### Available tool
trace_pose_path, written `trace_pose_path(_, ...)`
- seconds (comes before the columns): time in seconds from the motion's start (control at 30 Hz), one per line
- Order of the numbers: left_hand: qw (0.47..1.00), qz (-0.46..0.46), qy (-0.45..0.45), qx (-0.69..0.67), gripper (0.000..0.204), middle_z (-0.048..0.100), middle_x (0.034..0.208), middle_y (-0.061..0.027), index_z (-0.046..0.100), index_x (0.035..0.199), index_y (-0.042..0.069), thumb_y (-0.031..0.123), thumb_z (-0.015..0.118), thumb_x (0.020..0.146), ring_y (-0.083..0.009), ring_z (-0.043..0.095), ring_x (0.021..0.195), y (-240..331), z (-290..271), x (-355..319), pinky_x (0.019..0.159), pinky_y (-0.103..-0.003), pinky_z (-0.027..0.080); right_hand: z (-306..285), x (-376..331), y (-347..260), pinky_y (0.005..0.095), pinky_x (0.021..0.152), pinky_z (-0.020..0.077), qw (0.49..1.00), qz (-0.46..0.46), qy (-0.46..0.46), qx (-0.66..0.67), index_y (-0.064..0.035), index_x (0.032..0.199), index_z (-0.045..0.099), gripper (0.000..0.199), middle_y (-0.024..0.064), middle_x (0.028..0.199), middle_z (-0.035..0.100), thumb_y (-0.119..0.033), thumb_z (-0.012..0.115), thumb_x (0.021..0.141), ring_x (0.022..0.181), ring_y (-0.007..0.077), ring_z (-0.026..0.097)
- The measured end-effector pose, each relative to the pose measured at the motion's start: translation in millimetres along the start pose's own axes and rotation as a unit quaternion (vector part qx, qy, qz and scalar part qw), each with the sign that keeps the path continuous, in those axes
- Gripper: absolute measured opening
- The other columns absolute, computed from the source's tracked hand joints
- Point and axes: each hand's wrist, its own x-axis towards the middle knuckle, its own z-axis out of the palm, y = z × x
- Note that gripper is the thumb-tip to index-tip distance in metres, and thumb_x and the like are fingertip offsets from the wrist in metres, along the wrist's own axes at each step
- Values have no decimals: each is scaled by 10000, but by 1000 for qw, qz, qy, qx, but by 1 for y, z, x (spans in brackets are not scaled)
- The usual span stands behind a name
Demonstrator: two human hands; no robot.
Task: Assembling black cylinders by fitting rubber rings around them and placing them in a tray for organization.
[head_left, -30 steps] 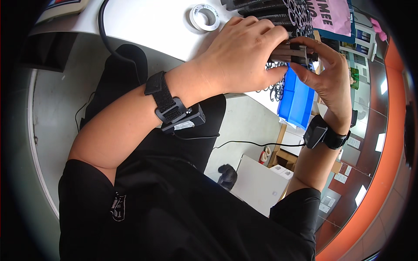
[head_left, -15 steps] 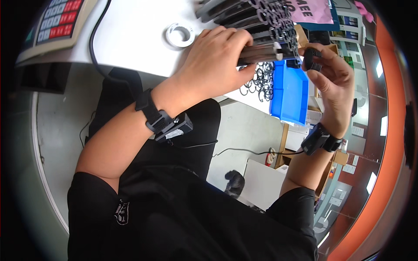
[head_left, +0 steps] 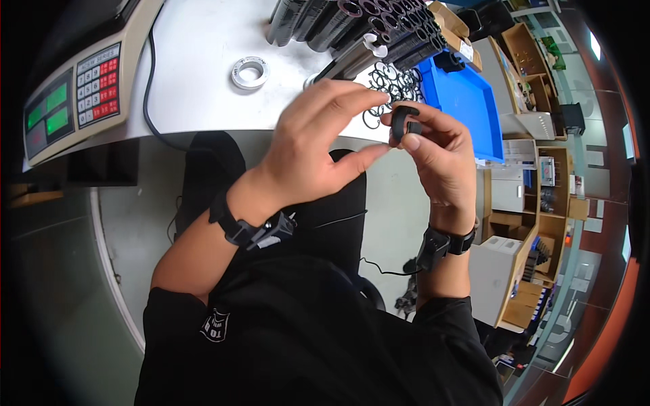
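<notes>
- Black curved pc (head_left: 399, 122): up in the air by the front edge of the counter (head_left: 196, 74), toward its R end. Stubby bit at its lower side; can't tell if that's 1 pc or 2.
- R grip (head_left: 441, 154): pinching it betw. thumb & fingers. ½ sec ago it was farther out R, past the tube ends; now it's in closer to me, pc in front of both hands.
- L grip (head_left: 303, 147): spread, thumb & index well apart, tips aimed at the pc. Nothing seen in it. Can't tell if either tip touches the pc or my R fingers.
- Main chg: L was on the tubes ½ sec ago, now off. My read: L's freed up, and the small pc has both hands' attn, not the bundle.
- White-ended tube (head_left: 360, 57): lies w/ the dark tubes (head_left: 291, 24), farther back from the front edge, no hand on it.
- Loose black rings (head_left: 393, 84): heaped near the front edge, betw. tubes & blue tray (head_left: 467, 101), which sits at the R end.
- White ring roll (head_left: 237, 73): L of the tubes, nr the front edge.
- Scale (head_left: 74, 101): L end, display lit green. More of it shows now; prob. my head turned.
</notes>
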Motion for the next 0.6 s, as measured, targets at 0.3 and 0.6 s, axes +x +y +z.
trace_pose_path(0.3, 992, -76, -67, -74, 553, 680, 1168, -102, 717, 1357, 32, 81, 883, 832, -213, 707, 1002, 16, 3, -21, 885, -325, 584, 11, -24, 23, 317, 938, 629, 997, 28, -27, 71, 61, 1295, 711, 451, 156, 1175, 787, 78, 826, 859, 1052, 197, 764)
trace_pose_path(0.6, 979, -128, -77, -141, 536, 669, 1142, -65, 752, 1316, 53, 5, 887, 799, -168, 719, 948, 28, 6, -26, 854, -307, 608, 11, -39, 29, 349, 923, 645, 998, 39, -8, 42, 81, 1337, 681, 574, 226, 1182, 769, 19, 881, 802, 1034, 250, 775)
